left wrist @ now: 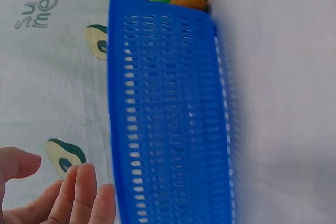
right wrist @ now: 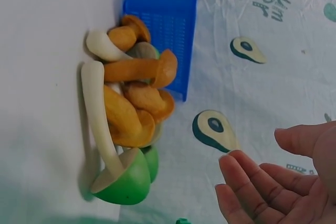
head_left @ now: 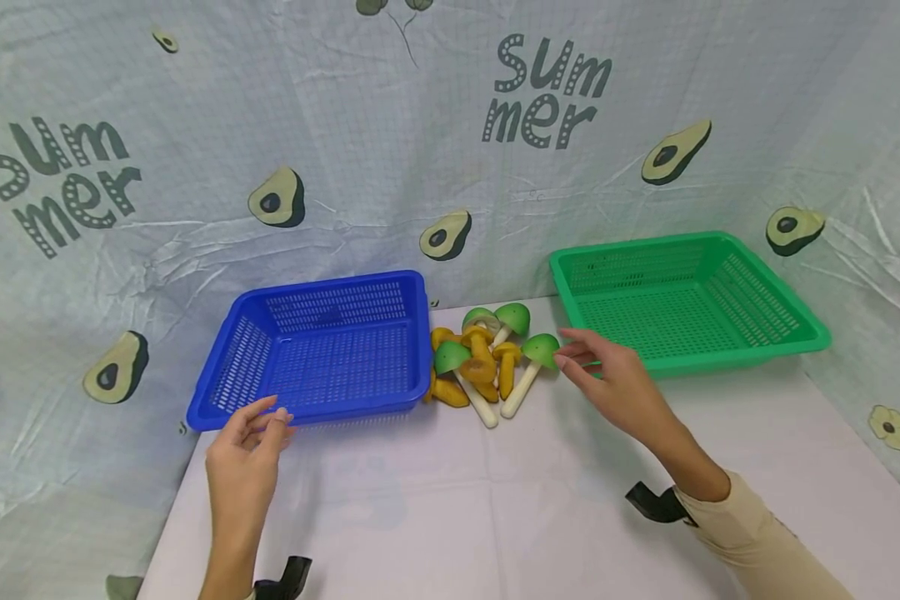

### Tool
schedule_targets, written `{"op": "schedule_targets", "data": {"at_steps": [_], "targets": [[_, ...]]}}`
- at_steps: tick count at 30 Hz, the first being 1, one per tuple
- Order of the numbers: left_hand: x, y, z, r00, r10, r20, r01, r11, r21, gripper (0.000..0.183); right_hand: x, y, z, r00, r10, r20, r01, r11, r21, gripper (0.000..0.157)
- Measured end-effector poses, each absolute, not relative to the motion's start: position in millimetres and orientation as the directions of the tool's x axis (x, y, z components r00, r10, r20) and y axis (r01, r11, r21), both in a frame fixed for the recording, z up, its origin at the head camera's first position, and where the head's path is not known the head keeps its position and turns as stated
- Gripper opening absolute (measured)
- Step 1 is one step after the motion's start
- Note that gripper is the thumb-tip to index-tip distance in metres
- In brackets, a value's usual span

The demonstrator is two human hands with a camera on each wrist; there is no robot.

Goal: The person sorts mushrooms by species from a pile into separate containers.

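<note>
Between two baskets lies a pile of toy mushrooms, some with green caps and white stems, others orange-brown. My right hand point(head_left: 607, 379) hovers just right of the nearest green-capped mushroom point(head_left: 542, 350), thumb and fingers apart with nothing between them. In the right wrist view that mushroom point(right wrist: 126, 182) lies left of the fingers point(right wrist: 252, 182). My left hand point(head_left: 247, 454) is at the front left corner of the blue basket point(head_left: 307, 412), fingers loosely bent and holding nothing. The left wrist view shows its fingers point(left wrist: 84, 192) beside the basket's rim. An orange-brown mushroom point(head_left: 507, 371) lies mid-pile.
A green basket point(head_left: 690, 364) stands at the right, its inside showing only its slotted floor and walls. A white cloth point(head_left: 420, 517) covers the table. Behind hangs a curtain point(head_left: 390, 125) printed with avocados and lettering. Black straps point(head_left: 656, 502) sit at both wrists.
</note>
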State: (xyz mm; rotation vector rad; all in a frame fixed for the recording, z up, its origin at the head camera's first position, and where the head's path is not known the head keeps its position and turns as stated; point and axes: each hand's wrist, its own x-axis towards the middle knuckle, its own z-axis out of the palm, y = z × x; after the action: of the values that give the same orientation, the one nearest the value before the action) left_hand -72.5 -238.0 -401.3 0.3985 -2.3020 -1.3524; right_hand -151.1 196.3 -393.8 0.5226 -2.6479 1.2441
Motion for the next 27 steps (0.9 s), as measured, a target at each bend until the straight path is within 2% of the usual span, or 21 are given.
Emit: {"op": "schedule_targets", "data": {"at_steps": [6, 13, 19, 27], "targets": [[-70.3, -245.4, -412.9, -0.79, -0.574, 0.214, -0.105, 0.471, 0.876, 0.033, -154.2, 188.7, -393.4, -0.936, -0.218, 0.275, -0.351, 0.582, -0.734, 0.041], [-70.2, -252.3, -429.6, -0.743, -0.637, 0.204, -0.165, 0.471, 0.867, 0.04, -157.2, 180.4, -393.6, -0.95, -0.204, 0.237, -0.312, 0.569, -0.761, 0.041], [-71.7, -253.4, -441.0, -0.711, -0.682, 0.171, -0.158, 0.393, 0.906, 0.047, -160.4, 174.0, -396.5, -0.956, -0.194, 0.219, -0.291, 0.56, -0.776, 0.042], [-80.6, -246.8, -447.2, -0.671, -0.729, 0.134, -0.069, 0.242, 0.968, 0.057, -170.8, 162.3, -406.3, -0.957, -0.192, 0.218, -0.289, 0.544, -0.788, 0.042]]}}
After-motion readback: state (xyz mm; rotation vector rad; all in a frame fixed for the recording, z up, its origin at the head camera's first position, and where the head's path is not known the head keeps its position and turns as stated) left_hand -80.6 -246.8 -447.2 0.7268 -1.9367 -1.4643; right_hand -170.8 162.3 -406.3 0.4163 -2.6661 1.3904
